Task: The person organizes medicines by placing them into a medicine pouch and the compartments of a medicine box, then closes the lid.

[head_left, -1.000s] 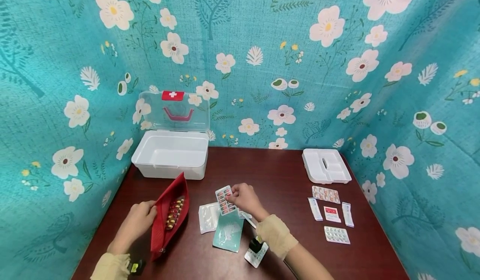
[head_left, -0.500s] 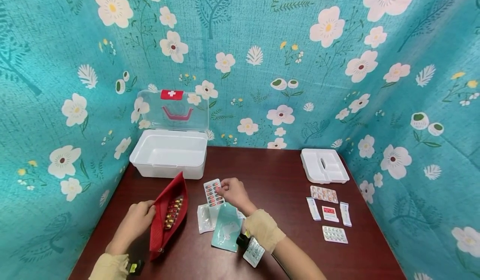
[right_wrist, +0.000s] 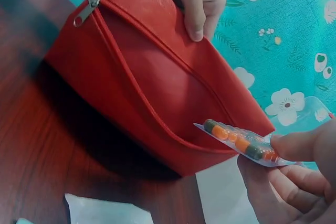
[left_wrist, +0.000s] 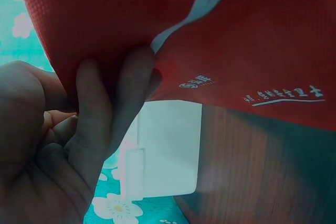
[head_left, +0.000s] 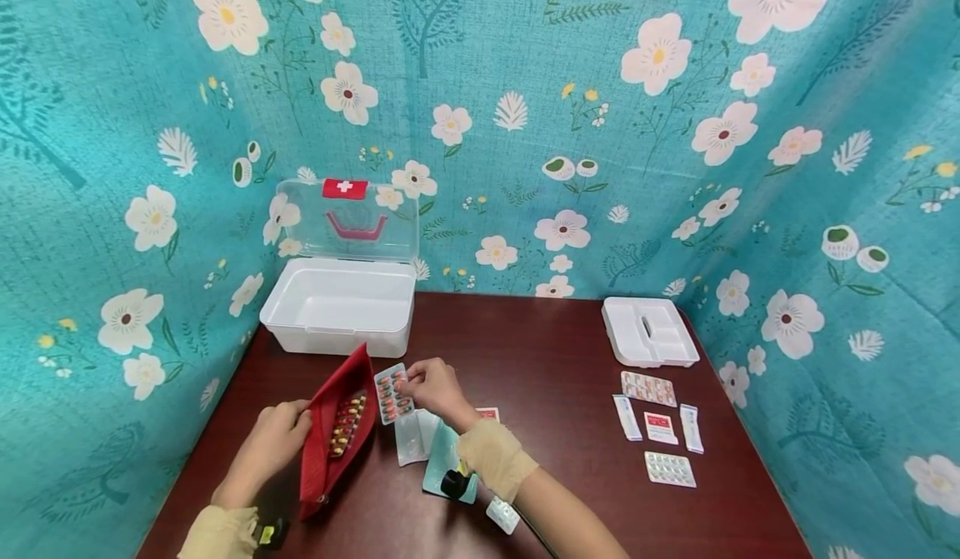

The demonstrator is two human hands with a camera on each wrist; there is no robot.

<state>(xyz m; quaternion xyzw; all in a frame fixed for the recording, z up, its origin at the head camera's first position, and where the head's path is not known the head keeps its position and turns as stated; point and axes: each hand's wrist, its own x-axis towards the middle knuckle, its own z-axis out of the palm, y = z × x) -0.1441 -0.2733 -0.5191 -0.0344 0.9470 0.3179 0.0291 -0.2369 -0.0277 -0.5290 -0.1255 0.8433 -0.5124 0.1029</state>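
Observation:
My left hand (head_left: 277, 438) grips the edge of a red zip pouch (head_left: 317, 459), whose mouth gapes toward the right. Yellow-and-red capsules in a blister pack (head_left: 348, 426) show inside it in the head view. In the left wrist view, the fingers of the left hand (left_wrist: 100, 114) pinch the red cloth, which has white print. My right hand (head_left: 437, 392) holds another blister pack (head_left: 393, 394), with orange and dark green capsules, between thumb and fingers. The right wrist view has this capsule pack (right_wrist: 236, 142) at the pouch's open mouth, near its zipped edge.
Beneath the right arm lie a white packet (head_left: 411, 446), a teal packet (head_left: 441, 467) and a silver blister pack (head_left: 502, 515). Behind the pouch stands a white first-aid box (head_left: 337, 338), lid raised. Off right are a white tray (head_left: 652, 351), blister packs (head_left: 670, 468) and small sachets (head_left: 660, 427).
My right hand has carried the orange-and-green capsule pack leftward, from over the teal packet to beside the red pouch. My left hand and the pouch have stayed in place.

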